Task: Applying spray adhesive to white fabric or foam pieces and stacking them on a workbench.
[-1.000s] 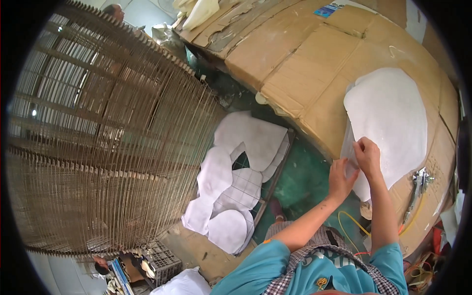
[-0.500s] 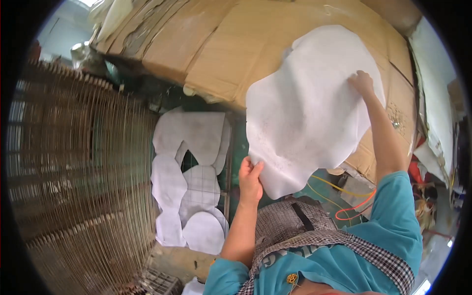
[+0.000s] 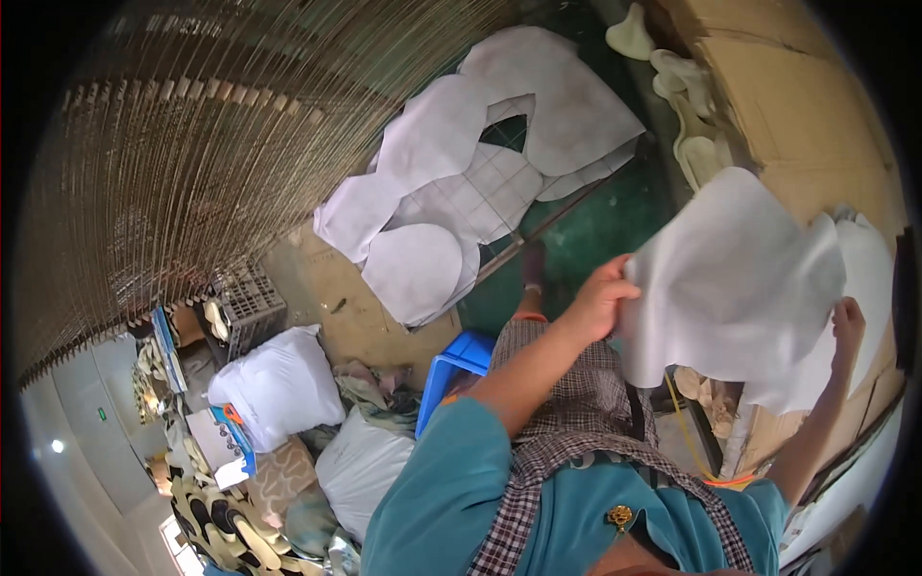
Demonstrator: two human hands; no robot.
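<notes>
While gripping white sheet [image 3: 740,278]: left hand [image 3: 600,298], right hand [image 3: 847,326] raised.

White fabric sheet [image 3: 735,278]: gripped at its left edge by the left hand [image 3: 597,300], at its right edge by the right hand [image 3: 847,324]. White cut pieces [image 3: 480,182] beyond the fingers.

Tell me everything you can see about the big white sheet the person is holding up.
The white sheet is a large, thin, limp piece, seemingly felt or foam fabric, with rounded, irregular cut edges and no print. It hangs in the air, slightly bowed and creased, above the cardboard-covered bench. The left hand grips its left edge and the right hand holds its right side. Its lower right part overlaps another white layer behind it.
</notes>
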